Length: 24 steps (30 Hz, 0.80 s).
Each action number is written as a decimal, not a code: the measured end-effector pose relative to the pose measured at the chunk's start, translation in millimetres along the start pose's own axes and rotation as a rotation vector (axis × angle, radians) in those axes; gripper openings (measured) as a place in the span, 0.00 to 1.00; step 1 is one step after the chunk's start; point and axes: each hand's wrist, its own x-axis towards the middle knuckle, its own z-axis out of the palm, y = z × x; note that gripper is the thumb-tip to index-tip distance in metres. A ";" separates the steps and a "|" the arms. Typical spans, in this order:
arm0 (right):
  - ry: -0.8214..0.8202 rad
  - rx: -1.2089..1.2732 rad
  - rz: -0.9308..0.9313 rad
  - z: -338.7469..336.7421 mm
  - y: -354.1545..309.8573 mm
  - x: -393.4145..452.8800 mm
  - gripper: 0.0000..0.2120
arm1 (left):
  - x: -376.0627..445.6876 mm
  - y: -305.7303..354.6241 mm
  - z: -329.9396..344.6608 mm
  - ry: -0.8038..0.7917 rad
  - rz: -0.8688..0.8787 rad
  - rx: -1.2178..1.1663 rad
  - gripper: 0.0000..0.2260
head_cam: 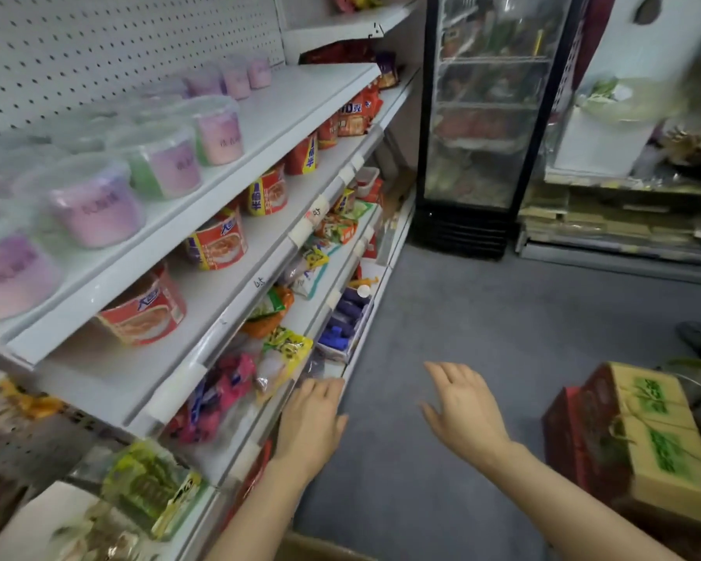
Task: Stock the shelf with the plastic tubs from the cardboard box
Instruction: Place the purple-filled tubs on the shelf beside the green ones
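Several clear plastic tubs [94, 200] with pink, purple and green contents stand in rows on the upper white shelf [284, 115] at the left. Just a brown cardboard edge of the box [320, 550] shows at the bottom centre. My left hand [312, 419] hangs low beside the lower shelf edges, fingers relaxed, holding nothing. My right hand [462, 406] is out over the grey floor with fingers spread and empty. Both hands are well below the tub shelf.
Red instant noodle bowls [215, 244] fill the shelf under the tubs, with snack packets [284, 350] lower down. A black glass-door fridge [486, 115] stands ahead. A red and yellow tied carton [640, 439] sits on the floor at the right, beside stacked flat cardboard [608, 228].
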 end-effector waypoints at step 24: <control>-0.267 -0.014 0.029 93.0 -199.4 -380.9 0.20 | -450.4 -69.3 63.0 -0.252 -0.124 0.083 0.20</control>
